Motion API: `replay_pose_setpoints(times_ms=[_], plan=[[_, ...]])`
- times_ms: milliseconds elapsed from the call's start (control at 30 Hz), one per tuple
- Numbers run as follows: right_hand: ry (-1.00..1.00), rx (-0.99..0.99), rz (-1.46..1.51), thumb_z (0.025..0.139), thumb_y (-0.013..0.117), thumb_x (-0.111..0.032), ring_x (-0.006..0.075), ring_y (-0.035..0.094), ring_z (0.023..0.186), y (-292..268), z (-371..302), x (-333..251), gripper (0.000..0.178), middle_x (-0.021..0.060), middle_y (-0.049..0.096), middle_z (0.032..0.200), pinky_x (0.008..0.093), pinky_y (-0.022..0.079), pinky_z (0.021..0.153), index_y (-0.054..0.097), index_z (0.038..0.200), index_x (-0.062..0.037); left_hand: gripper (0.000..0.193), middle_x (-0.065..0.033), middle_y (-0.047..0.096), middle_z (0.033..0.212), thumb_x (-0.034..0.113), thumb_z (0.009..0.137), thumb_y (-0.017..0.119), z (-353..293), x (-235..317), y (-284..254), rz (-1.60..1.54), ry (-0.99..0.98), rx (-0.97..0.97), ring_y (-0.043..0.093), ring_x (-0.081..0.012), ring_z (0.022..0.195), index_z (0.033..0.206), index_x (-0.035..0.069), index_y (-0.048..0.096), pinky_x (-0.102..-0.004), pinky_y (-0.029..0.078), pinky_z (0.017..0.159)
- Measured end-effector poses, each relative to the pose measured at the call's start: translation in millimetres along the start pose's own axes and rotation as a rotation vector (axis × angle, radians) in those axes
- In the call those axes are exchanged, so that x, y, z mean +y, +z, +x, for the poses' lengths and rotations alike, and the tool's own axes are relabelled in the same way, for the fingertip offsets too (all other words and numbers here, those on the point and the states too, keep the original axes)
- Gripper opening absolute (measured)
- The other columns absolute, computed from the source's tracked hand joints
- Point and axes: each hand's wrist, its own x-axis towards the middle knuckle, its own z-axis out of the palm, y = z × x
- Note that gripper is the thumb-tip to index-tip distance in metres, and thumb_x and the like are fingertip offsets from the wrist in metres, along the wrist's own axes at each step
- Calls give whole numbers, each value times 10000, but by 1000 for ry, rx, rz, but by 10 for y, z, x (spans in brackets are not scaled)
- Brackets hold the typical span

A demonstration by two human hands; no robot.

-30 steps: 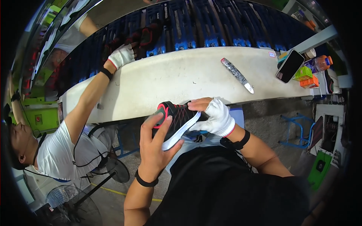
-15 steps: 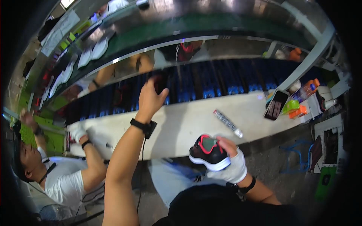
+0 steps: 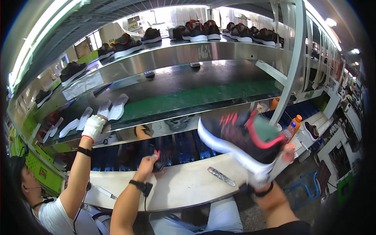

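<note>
Raised at the right, a black sneaker [image 3: 239,135] with a white sole and red collar trim is gripped by my right hand [image 3: 281,162], which wears a white glove. Motion smears the sneaker. My bare left hand [image 3: 146,164] is closed on a dark shoe [image 3: 159,161] with a bit of red trim, at the near side of the blue rollers [image 3: 192,150]. Much of that shoe blends into the dark rollers. A silvery marker-shaped tube [image 3: 221,176] lies on the white bench top [image 3: 172,192] between my hands.
A green and black conveyor belt [image 3: 176,96] bears white soles [image 3: 118,106]. Above it, a metal shelf [image 3: 172,54] holds several sneakers [image 3: 194,30]. At the left, a co-worker's gloved hand [image 3: 94,127] reaches toward the soles. Orange-capped bottles [image 3: 296,122] stand by a grey post [image 3: 293,66].
The view has tilted up. My right hand has lifted the sneaker from near my lap. My left hand, earlier spread over the rollers, now holds the dark shoe. The co-worker's gloved hand has risen to the soles.
</note>
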Motion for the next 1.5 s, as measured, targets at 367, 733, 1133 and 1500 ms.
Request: replay_pose_setpoints(times_ms=[367,733,1133,1500], plan=[[-937,-516,-1791,931,816,-450,404,706,1138,877,1975,831,416,195,740,1194,506,559,1015,759,1148,-100,306,-249,777,1169,224,954,780,-1868,92,27,722,586,284,703,-444,1178,1155,-7,778,-546,543,1031],[-337,-890,-2090,911,745,-616,390,710,1206,781,2405,2550,564,162,776,1229,474,573,1041,733,1119,-93,518,-173,787,1145,228,1002,772,-1846,445,855,758,902,66,762,-412,952,1495,129,648,-490,623,812],[-825,-632,-1654,819,799,-138,382,729,997,148,1905,2055,122,153,748,917,471,591,924,710,885,-87,549,-132,784,1229,51,830,893,-2611,408,1060,390,1110,235,734,-354,1081,1358,94,752,-452,610,936],[61,-374,-855,1050,815,-278,269,796,926,-1311,-747,1239,361,205,786,1076,458,650,885,603,1202,-29,399,-249,799,1290,5,941,849,-2835,49,983,11,803,302,690,-135,624,1228,5,571,-261,562,587]])
